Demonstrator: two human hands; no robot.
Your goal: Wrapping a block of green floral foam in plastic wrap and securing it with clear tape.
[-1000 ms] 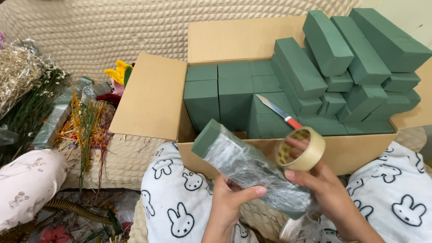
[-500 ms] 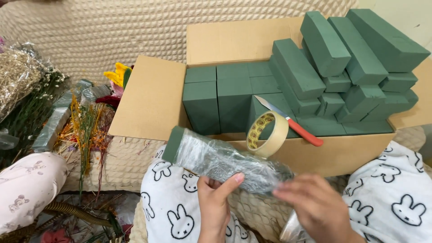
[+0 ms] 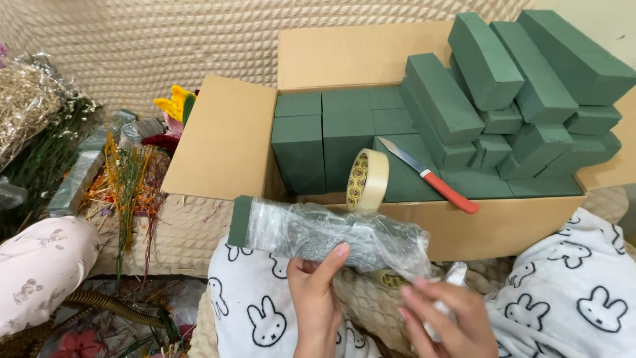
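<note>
Left hand (image 3: 317, 298) pinches the wrapped foam block (image 3: 324, 235) at 6 o'clock, right hand (image 3: 445, 317) loosely curled on the wrap's loose tail (blurry), so it might unravel.

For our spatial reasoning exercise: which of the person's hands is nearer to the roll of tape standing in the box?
Left. The left hand grips the wrapped foam block just below the tape roll; the right hand is lower and further right.
</note>
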